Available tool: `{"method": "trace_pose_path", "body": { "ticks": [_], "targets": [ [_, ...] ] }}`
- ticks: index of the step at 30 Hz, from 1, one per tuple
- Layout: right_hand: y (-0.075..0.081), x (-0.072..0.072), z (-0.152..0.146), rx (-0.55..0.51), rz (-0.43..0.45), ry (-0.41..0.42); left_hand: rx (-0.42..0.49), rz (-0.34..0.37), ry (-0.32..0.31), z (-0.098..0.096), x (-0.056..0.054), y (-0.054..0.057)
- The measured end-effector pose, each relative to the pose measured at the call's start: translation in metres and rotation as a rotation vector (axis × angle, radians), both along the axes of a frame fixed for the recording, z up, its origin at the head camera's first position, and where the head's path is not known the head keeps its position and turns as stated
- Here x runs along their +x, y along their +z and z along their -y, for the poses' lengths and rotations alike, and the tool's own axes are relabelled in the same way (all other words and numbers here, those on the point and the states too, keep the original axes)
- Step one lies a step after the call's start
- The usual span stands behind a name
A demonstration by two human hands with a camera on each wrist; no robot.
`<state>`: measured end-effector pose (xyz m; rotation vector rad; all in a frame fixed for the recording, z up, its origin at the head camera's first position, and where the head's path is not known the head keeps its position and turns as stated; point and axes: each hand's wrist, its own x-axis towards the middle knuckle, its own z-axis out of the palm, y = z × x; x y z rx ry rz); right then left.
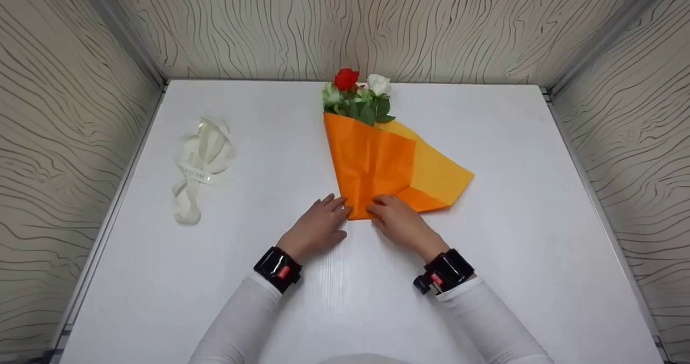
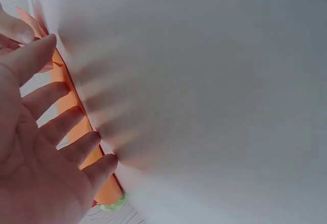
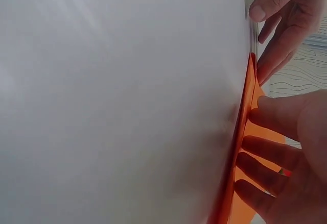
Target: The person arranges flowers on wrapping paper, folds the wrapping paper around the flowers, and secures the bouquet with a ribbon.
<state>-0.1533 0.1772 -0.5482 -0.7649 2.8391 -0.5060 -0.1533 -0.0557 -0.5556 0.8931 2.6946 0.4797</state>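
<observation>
A bouquet lies on the white table, wrapped in orange wrapping paper. A red rose, a white rose and green leaves stick out of its top. At the lower left corner of the paper, my left hand touches the edge with spread, fairly straight fingers. My right hand rests its fingertips on the lower right part of the paper, fingers extended. On the right, a lighter yellow-orange flap lies spread out, its lower edge folded over.
A loose cream ribbon with printed lettering lies crumpled on the left of the table. Wood-grain patterned panels stand behind the table and at both sides.
</observation>
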Motion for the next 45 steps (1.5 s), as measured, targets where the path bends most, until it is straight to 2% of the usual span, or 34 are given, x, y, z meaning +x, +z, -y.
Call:
{"method": "trace_pose_path", "body": {
  "ticks": [8,14,18,20,23,26,29,32,35,38,45],
  "targets": [
    [-0.001,0.018,-0.003,-0.034,0.108,0.063,-0.015,0.076,-0.014,0.010,0.019,0.011],
    [0.007,0.035,-0.005,-0.002,0.154,0.120,-0.010,0.078,-0.071,0.015,0.034,0.018],
    [0.015,0.042,-0.006,0.005,0.185,0.162,0.003,0.080,-0.113,0.016,0.039,0.020],
    [0.019,0.042,-0.005,-0.003,0.186,0.159,0.035,0.082,-0.103,0.016,0.039,0.019],
    [0.022,0.037,0.000,-0.011,0.156,0.100,0.095,0.046,-0.065,0.016,0.034,0.015],
    [0.022,0.028,0.008,-0.007,0.066,0.026,0.132,-0.036,-0.017,0.014,0.025,0.011],
    [0.017,0.017,0.017,0.021,-0.045,-0.017,0.151,-0.109,0.016,0.011,0.015,0.008],
    [0.010,0.010,0.022,0.067,-0.095,-0.036,0.163,-0.129,0.034,0.008,0.007,0.006],
    [0.003,0.006,0.024,0.117,-0.075,-0.040,0.172,-0.131,0.043,0.005,0.001,0.004],
    [-0.002,0.005,0.024,0.148,-0.019,-0.038,0.163,-0.142,0.054,0.003,-0.006,0.004],
    [-0.005,0.004,0.021,0.145,0.040,-0.038,0.103,-0.185,0.082,0.005,-0.028,0.000]
  ]
}}
